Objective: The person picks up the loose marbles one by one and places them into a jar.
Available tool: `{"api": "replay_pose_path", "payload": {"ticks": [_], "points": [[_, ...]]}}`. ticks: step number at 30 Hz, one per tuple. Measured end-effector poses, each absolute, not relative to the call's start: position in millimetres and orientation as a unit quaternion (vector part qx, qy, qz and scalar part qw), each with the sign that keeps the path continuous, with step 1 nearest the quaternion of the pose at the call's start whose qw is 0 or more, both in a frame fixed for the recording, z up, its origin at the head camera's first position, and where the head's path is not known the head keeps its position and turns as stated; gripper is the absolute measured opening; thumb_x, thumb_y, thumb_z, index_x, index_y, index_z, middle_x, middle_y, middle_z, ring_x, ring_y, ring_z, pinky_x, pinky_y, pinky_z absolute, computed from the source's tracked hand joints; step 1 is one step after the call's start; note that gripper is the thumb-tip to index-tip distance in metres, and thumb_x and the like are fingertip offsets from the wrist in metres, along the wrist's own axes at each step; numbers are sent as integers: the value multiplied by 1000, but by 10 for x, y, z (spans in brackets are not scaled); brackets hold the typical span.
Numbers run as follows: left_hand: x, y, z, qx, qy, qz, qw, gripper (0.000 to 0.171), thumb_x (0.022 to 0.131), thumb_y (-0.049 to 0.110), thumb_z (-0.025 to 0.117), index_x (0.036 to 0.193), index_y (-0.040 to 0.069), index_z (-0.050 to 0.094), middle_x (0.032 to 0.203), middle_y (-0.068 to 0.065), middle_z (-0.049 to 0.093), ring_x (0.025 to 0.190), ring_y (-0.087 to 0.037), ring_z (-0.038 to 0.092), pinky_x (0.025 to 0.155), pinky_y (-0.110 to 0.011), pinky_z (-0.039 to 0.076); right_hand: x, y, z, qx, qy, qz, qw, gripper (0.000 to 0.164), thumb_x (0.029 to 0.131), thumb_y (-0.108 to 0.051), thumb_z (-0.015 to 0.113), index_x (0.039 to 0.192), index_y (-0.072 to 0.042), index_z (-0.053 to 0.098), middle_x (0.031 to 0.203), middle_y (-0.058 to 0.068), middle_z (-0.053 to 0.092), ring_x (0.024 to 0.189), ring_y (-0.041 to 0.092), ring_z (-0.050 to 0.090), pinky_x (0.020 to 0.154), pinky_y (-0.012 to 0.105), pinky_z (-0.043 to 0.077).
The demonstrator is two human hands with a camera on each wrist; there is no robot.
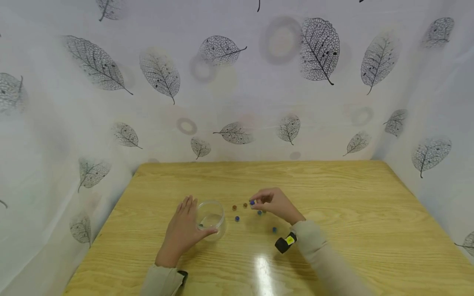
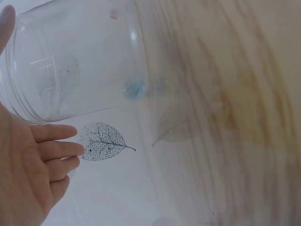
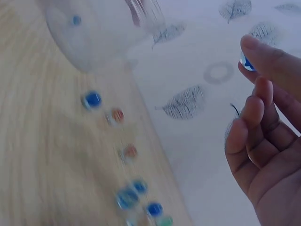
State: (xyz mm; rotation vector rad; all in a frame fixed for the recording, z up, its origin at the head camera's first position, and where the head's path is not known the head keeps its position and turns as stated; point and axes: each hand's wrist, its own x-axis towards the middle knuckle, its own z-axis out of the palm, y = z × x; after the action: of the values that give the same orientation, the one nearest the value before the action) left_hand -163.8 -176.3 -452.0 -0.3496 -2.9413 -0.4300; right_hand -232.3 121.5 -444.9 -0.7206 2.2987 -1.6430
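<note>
A clear round jar (image 1: 221,224) stands on the table, its open mouth facing up. Beside it is my left hand (image 1: 180,235), fingers extended along the jar's left side and thumb reaching across its front. Inside the jar, a blue glass marble (image 2: 135,89) lies at the bottom in the left wrist view. My right hand (image 1: 275,204) pinches a blue marble (image 3: 246,62) between thumb and index finger, raised above the table to the right of the jar. Loose marbles lie below and around it, including a dark blue one (image 1: 237,218) and an amber one (image 1: 234,207).
A second amber marble (image 1: 245,205), a teal marble (image 1: 259,212) and a bluish one (image 1: 274,230) rest on the wooden table (image 1: 333,185). Leaf-patterned white sheeting (image 1: 237,98) rises behind the table and at both sides.
</note>
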Motion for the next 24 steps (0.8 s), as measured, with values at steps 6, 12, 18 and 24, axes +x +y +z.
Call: {"api": "replay_pose_path", "payload": {"ticks": [6, 12, 18, 24], "points": [[-1642, -1766, -4526, -116, -979, -149, 78, 110, 69, 68, 66, 140, -10, 35, 148, -27, 31, 141, -39, 27, 116, -51, 23, -2218, 837, -4463, -268, 760, -583, 99, 28, 83, -17, 72, 103, 2, 70, 76, 5, 62, 64, 5, 53, 57, 19, 46], [-1647, -1775, -4521, -119, -978, -148, 83, 111, 69, 68, 67, 140, -11, 34, 149, -27, 30, 140, -39, 27, 116, -51, 23, -2189, 519, -4472, -289, 745, -595, 92, 27, 82, -16, 72, 102, 1, 71, 69, 5, 57, 58, 3, 48, 53, 17, 43], [-1643, -1772, -4503, -118, -977, -158, 76, 110, 70, 67, 67, 141, -10, 33, 151, -26, 27, 142, -39, 25, 117, -51, 22, -2201, 311, -4483, -280, 743, -598, 111, 24, 82, -8, 71, 103, 4, 70, 70, 5, 57, 58, 3, 45, 52, 15, 39], [-1631, -1773, -4502, -121, -977, -157, 77, 110, 69, 67, 67, 140, -10, 33, 151, -26, 26, 141, -39, 25, 116, -52, 22, -2109, 262, -4325, -280, 758, -578, 115, 21, 82, -6, 71, 100, 5, 70, 69, 6, 57, 58, 2, 44, 53, 14, 38]]}}
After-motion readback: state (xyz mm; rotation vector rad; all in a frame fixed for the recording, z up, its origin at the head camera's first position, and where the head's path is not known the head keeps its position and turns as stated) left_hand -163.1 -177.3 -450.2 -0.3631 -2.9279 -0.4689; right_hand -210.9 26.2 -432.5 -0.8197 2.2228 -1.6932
